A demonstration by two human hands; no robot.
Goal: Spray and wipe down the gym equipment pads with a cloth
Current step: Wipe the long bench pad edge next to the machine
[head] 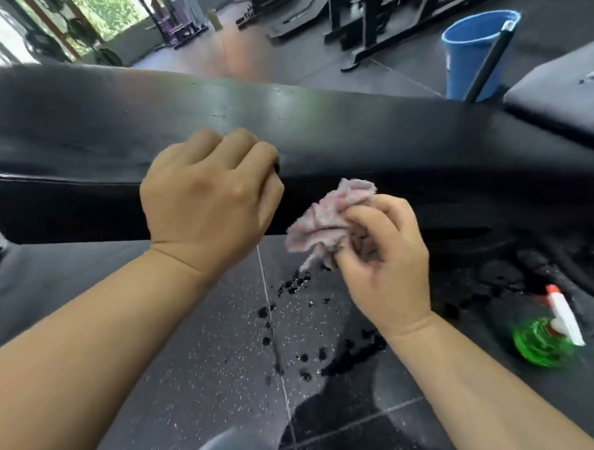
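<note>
A long black vinyl gym bench pad (318,128) is stretching across the view from left to right, its top faintly glossy with a few small marks. The left hand (209,198) is resting on the pad's near edge, knuckles up, its fingers curled tight into a fist with nothing showing inside it. Just to its right and slightly lower, the right hand (382,255) is gripping a crumpled pinkish-grey terry cloth (326,220), fingers and thumb bunched around it. The cloth is sitting in front of the pad's dark front side, near it, though whether it is touching cannot be told.

Below the hands, the black speckled rubber floor (209,347) is showing a scatter of dark wet drops (291,286), running from under the cloth down toward the lower middle.

To the right, on the floor, a green translucent spray bottle with a white trigger head and red nozzle (546,343) is appearing blurred, well apart from both hands; whether it is standing or lying cannot be told.

Beyond the pad, a blue plastic bucket (468,57) is standing on the floor with a black pole (486,63) leaning out of it. A second black pad (555,91) is showing at the right edge.
</note>
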